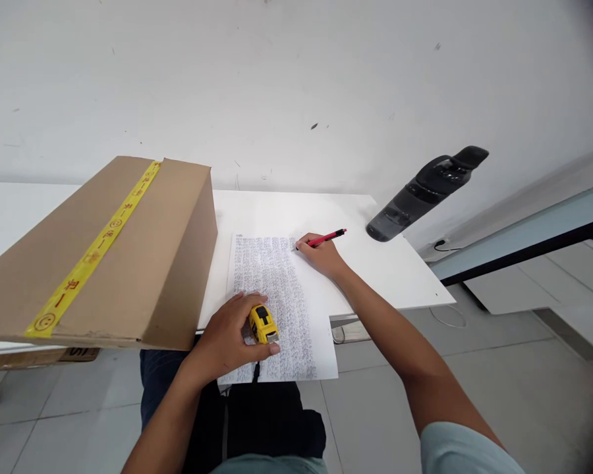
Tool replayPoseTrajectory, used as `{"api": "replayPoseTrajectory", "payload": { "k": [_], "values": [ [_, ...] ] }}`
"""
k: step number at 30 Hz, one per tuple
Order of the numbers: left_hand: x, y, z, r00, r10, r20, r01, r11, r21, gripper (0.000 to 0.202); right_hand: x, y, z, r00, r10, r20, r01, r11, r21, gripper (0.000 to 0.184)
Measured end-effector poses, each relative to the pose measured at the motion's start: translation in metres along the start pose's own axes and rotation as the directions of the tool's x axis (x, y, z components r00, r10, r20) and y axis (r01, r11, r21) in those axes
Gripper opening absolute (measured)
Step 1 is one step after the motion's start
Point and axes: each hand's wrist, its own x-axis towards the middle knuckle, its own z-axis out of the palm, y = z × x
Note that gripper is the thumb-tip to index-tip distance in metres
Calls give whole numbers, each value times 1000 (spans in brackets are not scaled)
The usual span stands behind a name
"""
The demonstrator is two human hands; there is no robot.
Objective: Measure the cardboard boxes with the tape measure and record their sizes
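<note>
A white sheet of paper (296, 299), densely printed on its left half, lies on a white table (390, 270) and overhangs the near edge. My left hand (230, 339) is closed round a small yellow and black tape measure (263, 324) pressed on the sheet's lower left part. My right hand (321, 255) grips a red pen (326, 237), its tip touching the paper near the top of the printed block.
A large brown cardboard box (103, 253) sealed with yellow printed tape stands on the table at the left, close to the paper. A dark bottle (425, 192) stands at the table's far right corner. A white wall runs behind; tiled floor lies below.
</note>
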Motion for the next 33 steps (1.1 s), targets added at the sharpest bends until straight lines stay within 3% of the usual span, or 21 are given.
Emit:
{"api": "replayPoseTrajectory", "payload": {
  "k": [33],
  "values": [
    [3, 2, 0, 996, -71, 47, 71, 997, -9, 64, 1, 3, 0, 999, -10, -39, 12, 999, 48, 17]
  ]
}}
